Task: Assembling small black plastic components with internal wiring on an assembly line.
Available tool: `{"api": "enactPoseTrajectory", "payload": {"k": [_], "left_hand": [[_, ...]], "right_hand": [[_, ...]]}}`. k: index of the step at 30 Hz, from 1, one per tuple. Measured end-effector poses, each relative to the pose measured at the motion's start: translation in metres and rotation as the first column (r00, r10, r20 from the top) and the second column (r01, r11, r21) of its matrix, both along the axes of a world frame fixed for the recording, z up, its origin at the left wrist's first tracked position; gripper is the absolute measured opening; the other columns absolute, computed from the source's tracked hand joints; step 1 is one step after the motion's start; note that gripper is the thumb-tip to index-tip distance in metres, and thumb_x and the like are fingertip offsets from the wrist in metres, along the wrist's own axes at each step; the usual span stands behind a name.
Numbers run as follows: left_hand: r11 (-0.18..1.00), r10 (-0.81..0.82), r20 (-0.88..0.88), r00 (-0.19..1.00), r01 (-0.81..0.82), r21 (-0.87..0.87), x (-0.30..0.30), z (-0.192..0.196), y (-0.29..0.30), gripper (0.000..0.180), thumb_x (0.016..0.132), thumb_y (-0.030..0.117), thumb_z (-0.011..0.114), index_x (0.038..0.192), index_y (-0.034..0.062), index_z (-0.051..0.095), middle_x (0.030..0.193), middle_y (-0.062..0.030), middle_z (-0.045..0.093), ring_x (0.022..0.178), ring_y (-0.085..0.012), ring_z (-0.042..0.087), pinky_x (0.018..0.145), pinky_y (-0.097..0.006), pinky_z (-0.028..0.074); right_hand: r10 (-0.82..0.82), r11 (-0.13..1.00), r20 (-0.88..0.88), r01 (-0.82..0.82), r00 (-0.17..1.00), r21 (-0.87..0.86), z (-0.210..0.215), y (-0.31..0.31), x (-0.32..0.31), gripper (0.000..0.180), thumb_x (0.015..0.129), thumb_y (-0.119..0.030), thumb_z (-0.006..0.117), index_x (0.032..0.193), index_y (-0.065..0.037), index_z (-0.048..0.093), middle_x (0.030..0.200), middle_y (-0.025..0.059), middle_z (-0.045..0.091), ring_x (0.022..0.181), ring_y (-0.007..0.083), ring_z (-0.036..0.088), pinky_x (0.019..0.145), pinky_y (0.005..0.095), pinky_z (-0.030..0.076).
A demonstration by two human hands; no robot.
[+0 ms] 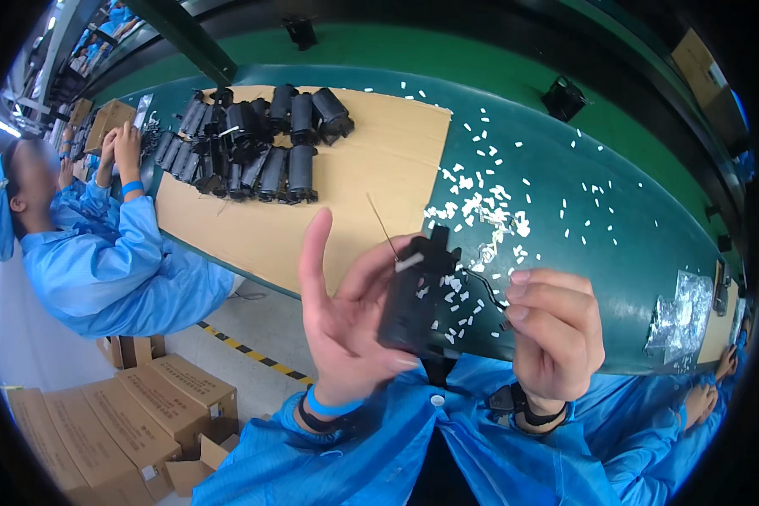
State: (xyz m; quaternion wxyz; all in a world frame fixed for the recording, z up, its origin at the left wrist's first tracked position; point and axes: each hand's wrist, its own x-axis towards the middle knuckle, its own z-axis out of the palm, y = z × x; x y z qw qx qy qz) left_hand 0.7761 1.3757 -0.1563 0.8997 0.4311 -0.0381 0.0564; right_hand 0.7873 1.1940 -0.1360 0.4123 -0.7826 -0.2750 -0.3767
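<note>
My left hand (343, 331) holds a black cylindrical part (415, 299), perhaps a small motor housing, tilted in front of my body. Its index finger points up, apart from the part, and the thumb lies along the lower end. A short white piece (410, 262) shows near the part's upper end, and a thin stiff wire (380, 223) sticks up beside it. From the upper right side runs a twisted black cable (484, 288). My right hand (558, 337) pinches this cable's far end between thumb and fingers. Whatever sits at the cable's tip is mostly hidden by the fingertips.
Several similar black parts (301, 173) lie in rows on a cardboard sheet (379, 135). Small white pieces (502, 211) are scattered over the green table (582, 304). Clear plastic bags (683, 316) lie at right. A co-worker (101, 270) sits at left, near stacked cartons (135, 413).
</note>
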Motion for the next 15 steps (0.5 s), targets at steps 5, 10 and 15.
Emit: {"api": "enactPoseTrajectory", "payload": {"k": [5,10,15], "left_hand": [[0.85,-0.063,0.44,0.896,-0.183,0.494,0.009,-0.015,0.012,0.119,0.071,0.002,0.088,0.155,0.0066,0.004,0.135,-0.0375,0.05,0.126,-0.0434,0.055,0.103,-0.048,0.045],[0.72,-0.062,0.554,0.83,-0.347,0.601,0.011,-0.014,0.013,0.115,0.071,0.001,0.087,0.156,0.0101,0.01,0.133,-0.0356,0.051,0.122,-0.0445,0.057,0.101,-0.051,0.047],[0.694,0.019,0.638,0.77,-0.47,0.545,0.012,-0.019,0.01,0.109,0.069,-0.001,0.087,0.155,0.0096,0.02,0.127,-0.0278,0.051,0.114,-0.0421,0.059,0.097,-0.057,0.049]], "right_hand": [[-0.046,0.999,-0.015,0.046,0.999,-0.005,-0.001,-0.006,-0.01,0.024,0.07,0.008,0.074,0.091,0.001,0.063,0.088,0.0146,0.068,0.077,0.0308,0.07,0.062,0.0347,0.057],[-0.099,0.995,-0.047,0.098,0.994,-0.029,-0.007,-0.012,-0.012,0.029,0.069,0.013,0.073,0.093,0.002,0.062,0.088,0.0152,0.067,0.079,0.0315,0.069,0.064,0.035,0.057],[-0.098,0.995,-0.077,0.098,0.992,-0.007,-0.011,-0.014,-0.014,0.029,0.069,0.016,0.07,0.093,0.002,0.061,0.088,0.0158,0.066,0.079,0.0315,0.068,0.065,0.0353,0.056]]}}
